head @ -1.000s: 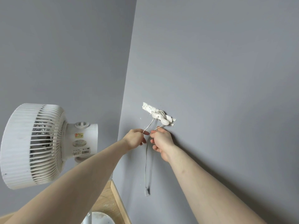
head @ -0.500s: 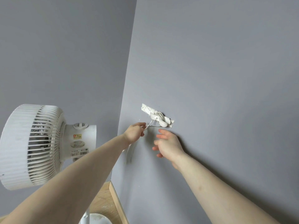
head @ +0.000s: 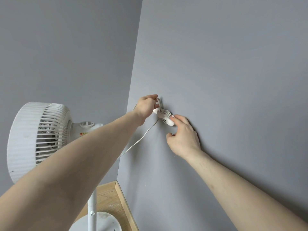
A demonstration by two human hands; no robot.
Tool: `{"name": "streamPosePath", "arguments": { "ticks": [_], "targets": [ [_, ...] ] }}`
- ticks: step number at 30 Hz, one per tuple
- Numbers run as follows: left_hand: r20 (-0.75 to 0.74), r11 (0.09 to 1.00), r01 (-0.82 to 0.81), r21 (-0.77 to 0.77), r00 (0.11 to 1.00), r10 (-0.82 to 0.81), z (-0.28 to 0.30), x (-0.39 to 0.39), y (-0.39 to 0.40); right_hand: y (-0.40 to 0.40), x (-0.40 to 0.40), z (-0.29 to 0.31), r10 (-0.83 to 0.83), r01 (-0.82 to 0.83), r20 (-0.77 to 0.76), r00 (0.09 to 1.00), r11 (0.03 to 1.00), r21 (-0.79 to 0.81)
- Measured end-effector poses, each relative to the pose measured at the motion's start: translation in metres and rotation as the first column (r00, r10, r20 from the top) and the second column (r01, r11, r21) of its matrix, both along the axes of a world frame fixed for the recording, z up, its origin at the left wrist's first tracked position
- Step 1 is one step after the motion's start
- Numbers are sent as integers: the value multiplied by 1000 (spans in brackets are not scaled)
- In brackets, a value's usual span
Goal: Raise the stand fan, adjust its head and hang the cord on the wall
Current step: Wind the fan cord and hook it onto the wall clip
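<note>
Since half a second ago, left hand (head: 146, 105) has climbed to 11 o'clock of the hook (head: 166, 119), fingers pinching the cord (head: 141, 138); right hand (head: 183, 137) has closed in, fingertips touching the hook at its 4 o'clock, grip released. Fan (head: 38, 140) stands raised at 9 o'clock, head apparently set. Cord partly wound on the wall (head: 225, 80) hook; a slack run remains to hang. Count: one fan, one cord, one hook, two hands.

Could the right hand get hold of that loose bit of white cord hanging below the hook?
Probably yes. The right hand sits at the hook, fingers loose, holding nothing. The cord hangs just left of it, with bare wall between.
</note>
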State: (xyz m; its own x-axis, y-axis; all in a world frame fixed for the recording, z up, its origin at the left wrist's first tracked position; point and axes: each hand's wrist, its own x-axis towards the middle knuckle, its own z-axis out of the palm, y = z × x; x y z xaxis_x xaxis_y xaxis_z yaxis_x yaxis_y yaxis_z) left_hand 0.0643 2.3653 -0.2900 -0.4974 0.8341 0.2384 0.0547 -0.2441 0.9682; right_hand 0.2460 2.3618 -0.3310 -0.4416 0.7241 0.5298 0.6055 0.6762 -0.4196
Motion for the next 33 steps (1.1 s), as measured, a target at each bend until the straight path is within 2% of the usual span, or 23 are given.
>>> {"name": "streamPosePath", "arguments": {
  "ticks": [3,6,7,9,11,12,14,17,18,20,24,28,31,33],
  "targets": [
    [-43,999,-39,27,998,40,4,2,1,0,2,2,-14,13,66,998,1000,16],
    [-249,984,-179,26,952,179,7,4,-3,-1,4,6,-16,14,127,992,1000,19],
    [-364,963,-266,35,894,260,8,5,-4,-1,5,7,-17,15,143,990,1000,16],
    [-618,903,-423,80,689,378,10,3,-3,-2,6,10,-16,14,166,986,1000,12],
    [-780,847,-520,109,483,397,15,2,-2,-4,7,11,-9,6,187,982,1000,15],
    [-824,827,-553,97,422,379,20,1,-2,-4,7,12,-5,2,193,981,1000,16],
    [-876,799,-600,39,365,316,31,2,-7,-5,8,13,1,-4,205,979,1000,18],
    [-920,789,-612,-41,331,209,45,2,-12,-6,8,14,-5,-1,233,972,1000,26],
    [-922,789,-611,-69,341,184,48,3,-13,-6,8,14,-8,1,244,970,1000,31],
    [-895,792,-589,-157,424,138,53,6,-15,-6,7,14,-20,11,258,966,999,35],
    [-716,816,-430,-387,697,27,62,17,-20,-8,6,15,-31,22,265,964,999,40],
    [-557,823,-253,-509,825,-91,59,36,-21,-9,6,16,-2,6,228,974,1000,-14],
    [-471,842,-179,-509,877,-98,54,46,-21,-10,6,14,21,-14,79,997,996,-83],
    [-431,857,-162,-489,899,-76,52,49,-21,-13,2,11,43,-63,-126,991,984,-166]
  ]
}}
